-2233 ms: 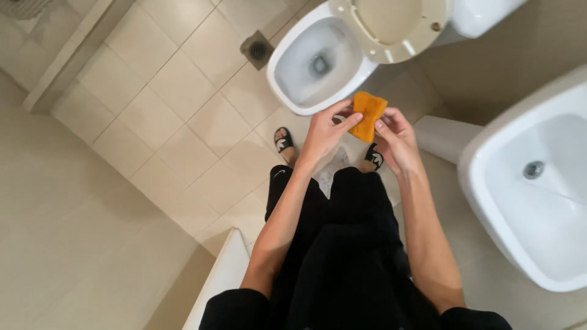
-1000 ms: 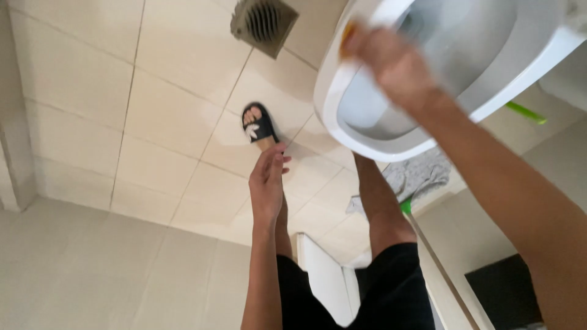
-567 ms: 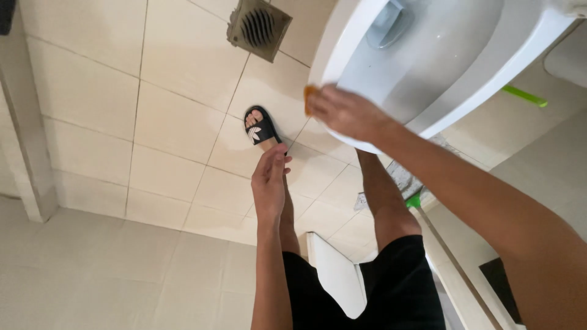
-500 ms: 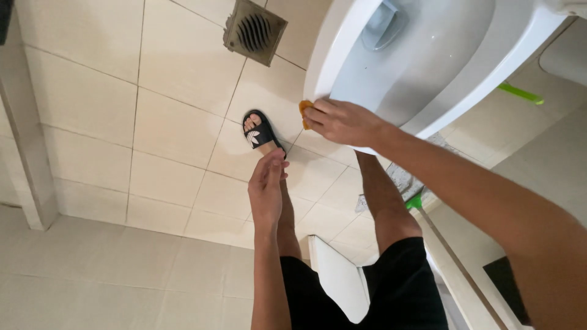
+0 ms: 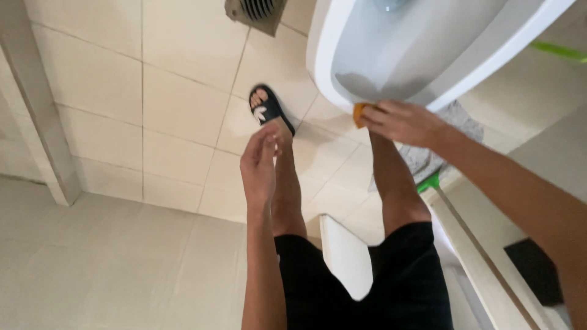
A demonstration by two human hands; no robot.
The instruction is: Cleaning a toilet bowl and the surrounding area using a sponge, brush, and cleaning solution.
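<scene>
Right hand [image 5: 403,122] grips small orange sponge [image 5: 358,112], mostly hidden, vs. white ceramic toilet bowl [image 5: 324,55] rim; bowl cut off. Left hand [image 5: 260,168] hangs open, empty.

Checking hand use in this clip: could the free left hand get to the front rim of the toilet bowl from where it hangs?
Probably yes. The left hand hangs open and empty above the tiled floor, nothing between it and the toilet bowl rim, where the right hand presses an orange cloth.

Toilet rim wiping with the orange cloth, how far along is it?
Done: cannot tell which stretches are already clean. In hand: the right hand presses the orange cloth on the front edge of the toilet rim; the left hand hangs free. Left: the rim's right side and the bowl look untouched.
</scene>
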